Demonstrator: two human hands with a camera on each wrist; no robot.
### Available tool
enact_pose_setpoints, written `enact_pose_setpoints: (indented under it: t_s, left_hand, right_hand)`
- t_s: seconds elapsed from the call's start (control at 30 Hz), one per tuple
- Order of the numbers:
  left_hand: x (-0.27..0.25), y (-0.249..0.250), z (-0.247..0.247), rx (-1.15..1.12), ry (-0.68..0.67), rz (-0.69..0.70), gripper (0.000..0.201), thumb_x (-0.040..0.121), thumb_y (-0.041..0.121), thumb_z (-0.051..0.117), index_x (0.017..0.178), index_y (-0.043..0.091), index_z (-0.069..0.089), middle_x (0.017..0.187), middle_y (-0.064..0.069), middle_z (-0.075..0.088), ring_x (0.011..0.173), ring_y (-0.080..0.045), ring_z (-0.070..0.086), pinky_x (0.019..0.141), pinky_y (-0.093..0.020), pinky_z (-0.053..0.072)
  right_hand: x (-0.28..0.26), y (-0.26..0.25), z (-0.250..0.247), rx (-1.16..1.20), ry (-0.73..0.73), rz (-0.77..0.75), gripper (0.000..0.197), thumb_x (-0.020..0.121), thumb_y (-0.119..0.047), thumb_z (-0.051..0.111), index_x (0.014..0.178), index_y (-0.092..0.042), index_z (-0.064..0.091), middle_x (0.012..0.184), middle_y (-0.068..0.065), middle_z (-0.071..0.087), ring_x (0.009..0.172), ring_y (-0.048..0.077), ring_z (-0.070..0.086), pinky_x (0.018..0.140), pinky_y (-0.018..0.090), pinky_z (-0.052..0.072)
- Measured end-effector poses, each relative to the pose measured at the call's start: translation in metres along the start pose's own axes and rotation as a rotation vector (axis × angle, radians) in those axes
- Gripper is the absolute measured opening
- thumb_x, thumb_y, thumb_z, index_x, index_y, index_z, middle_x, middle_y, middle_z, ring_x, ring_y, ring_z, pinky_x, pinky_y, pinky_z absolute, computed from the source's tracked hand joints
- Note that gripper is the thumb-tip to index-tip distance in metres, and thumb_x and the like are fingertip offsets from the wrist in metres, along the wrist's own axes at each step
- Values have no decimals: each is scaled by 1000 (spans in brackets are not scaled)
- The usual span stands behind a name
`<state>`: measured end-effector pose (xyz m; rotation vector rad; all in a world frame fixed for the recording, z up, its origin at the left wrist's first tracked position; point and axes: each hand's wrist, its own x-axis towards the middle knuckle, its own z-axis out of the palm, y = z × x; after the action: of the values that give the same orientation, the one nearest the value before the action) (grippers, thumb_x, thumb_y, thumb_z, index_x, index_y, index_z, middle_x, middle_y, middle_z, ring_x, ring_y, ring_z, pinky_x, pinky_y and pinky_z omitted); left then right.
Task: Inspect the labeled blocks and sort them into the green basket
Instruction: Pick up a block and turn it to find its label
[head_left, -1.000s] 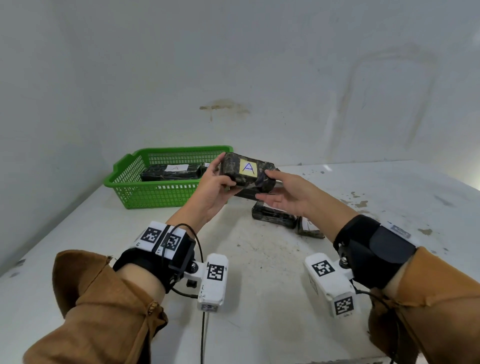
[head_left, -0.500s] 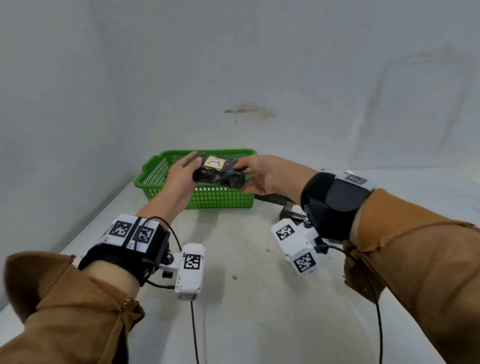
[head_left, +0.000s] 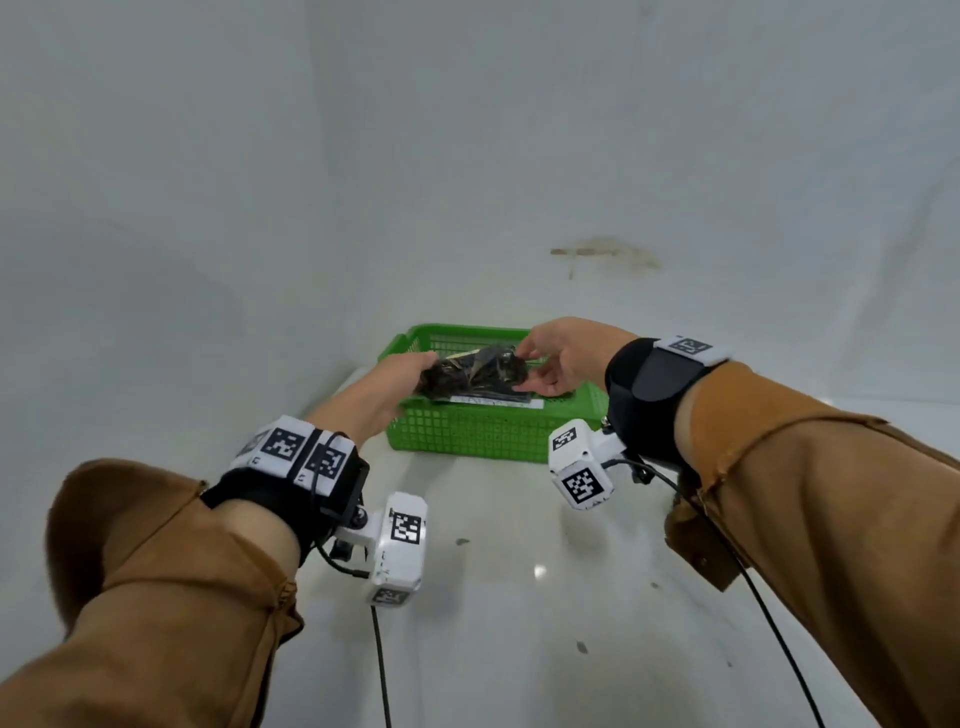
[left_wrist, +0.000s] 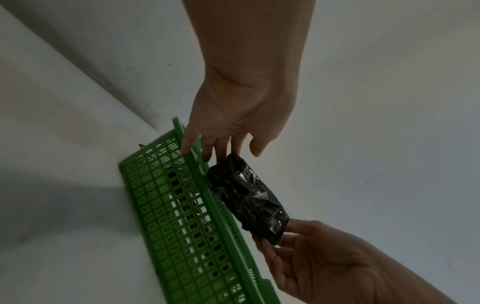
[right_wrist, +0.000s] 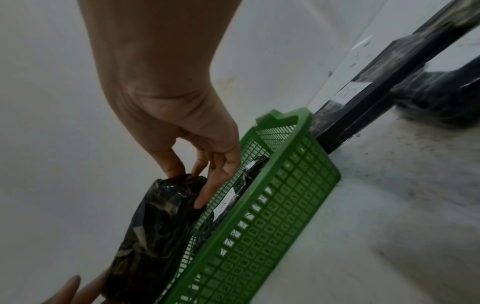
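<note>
Left hand (head_left: 395, 382) and right hand (head_left: 563, 358) each held one end of wrapped block (head_left: 472, 371) above green basket (head_left: 467, 436).

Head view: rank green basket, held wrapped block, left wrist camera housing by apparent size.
1. green basket, largest.
2. left wrist camera housing and held wrapped block look about alike. The housing sits much nearer the camera and hands cover the block's ends, so no ranking between them.
</note>
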<state>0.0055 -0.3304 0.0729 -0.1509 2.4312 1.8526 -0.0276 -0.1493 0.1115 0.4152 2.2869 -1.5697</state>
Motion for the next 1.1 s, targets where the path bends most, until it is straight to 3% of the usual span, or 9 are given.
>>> enact_pose_setpoints:
  t_s: [0.1, 0.2, 0.27, 0.33, 0.43, 0.57, 0.8, 0.9, 1.1]
  left_hand:
    - [16, 1, -3, 144, 22, 30, 40, 101, 23, 40, 141, 19, 43, 147, -5, 38, 134, -24, 35, 101, -32, 30]
    - [38, -3, -3, 263, 28, 60, 41, 100, 20, 42, 141, 24, 40, 147, -7, 38, 134, -24, 34, 101, -27, 28]
    - [48, -7, -3, 364, 80, 9, 39, 98, 28, 42, 136, 36, 44, 146, -12, 34, 133, -29, 30, 110, -35, 26]
    - [55, -12, -5, 524, 152, -41, 41, 97, 31, 41, 138, 38, 39, 148, -13, 26, 136, -31, 21, 113, -41, 21]
    - [64, -17, -4, 652, 203, -104, 59, 97, 29, 44, 149, 22, 17, 157, -11, 9, 144, -30, 4, 116, -46, 11]
    - [73, -16, -7, 725, 156, -250, 68, 100, 21, 38, 150, 5, -5, 158, -18, -1, 145, -32, 4, 118, -40, 9]
    - [76, -20, -12, 821, 136, -201, 64, 96, 18, 39, 149, 3, 7, 153, -20, 22, 138, -36, 28, 113, -44, 25]
    - [76, -18, -13, 838, 120, -211, 63, 97, 19, 39, 149, 3, 6, 152, -20, 23, 138, -36, 29, 113, -43, 26]
    - [74, -19, -12, 864, 137, -198, 63, 97, 20, 38, 149, 4, 6, 153, -20, 21, 139, -36, 27, 112, -44, 25]
  right_hand:
    - [21, -11, 8, 14, -63, -4, 17, 97, -23, 53, 97, -6, 50, 101, 15, 45, 58, 32, 66, 38, 21, 47]
    - [34, -20, 13, -74, -110, -2, 28, 93, -30, 60, 109, -7, 55, 123, 22, 48, 70, 31, 65, 37, 23, 50]
    - [37, -20, 11, -84, -167, -18, 16, 96, -18, 54, 99, -3, 59, 132, 15, 47, 85, 32, 63, 59, 27, 60]
    - [48, -17, 6, 3, -203, -86, 24, 94, -5, 49, 113, 6, 57, 133, 19, 49, 99, 32, 62, 79, 35, 59]
    - [62, -8, 5, 28, -249, -171, 39, 90, -2, 48, 127, 9, 50, 133, 29, 50, 112, 38, 58, 85, 46, 54]
    - [72, -11, 16, -90, -297, -189, 28, 87, -2, 49, 114, 2, 53, 136, 29, 48, 124, 42, 50, 87, 49, 50]
    - [98, -11, 39, -184, -230, -70, 24, 95, -6, 47, 118, 3, 49, 135, 26, 50, 122, 39, 53, 87, 43, 52]
    - [103, -17, 49, -369, -120, 63, 39, 97, -17, 52, 129, 5, 46, 130, 24, 55, 116, 37, 58, 91, 40, 53]
    - [98, -27, 48, -522, -166, 23, 37, 95, -28, 55, 121, -2, 53, 122, 17, 61, 103, 28, 63, 81, 37, 51]
